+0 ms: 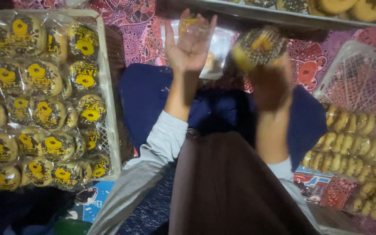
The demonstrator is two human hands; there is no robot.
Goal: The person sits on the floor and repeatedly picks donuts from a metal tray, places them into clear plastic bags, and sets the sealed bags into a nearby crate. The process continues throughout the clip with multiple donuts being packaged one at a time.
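**Doughnut in right hand, left hand spread at plastic bag**

Head view, looking down over grey sleeves and brown cloth in lap. Right hand raised, blurred, fingers closed round a doughnut topped with dark sprinkles and a yellow centre; doughnut held up near the top middle, just below the metal tray. Left hand up beside it, palm toward camera, fingers spread apart, gripping nothing visible; a clear plastic bag right behind and beside it, touching or not: cannot tell. Doughnut and bag close together, bag partly hidden by left hand.

Metal tray along top edge, carrying more doughnuts, plain and sprinkled. White plastic crate at left, packed with wrapped doughnuts in clear bags, dark tops with yellow centres, several rows. Second white crate at right, far part bare mesh, near part filled with rows of unwrapped doughnuts standing on edge. Patterned red-purple cloth under everything, dark blue fabric between the arms.
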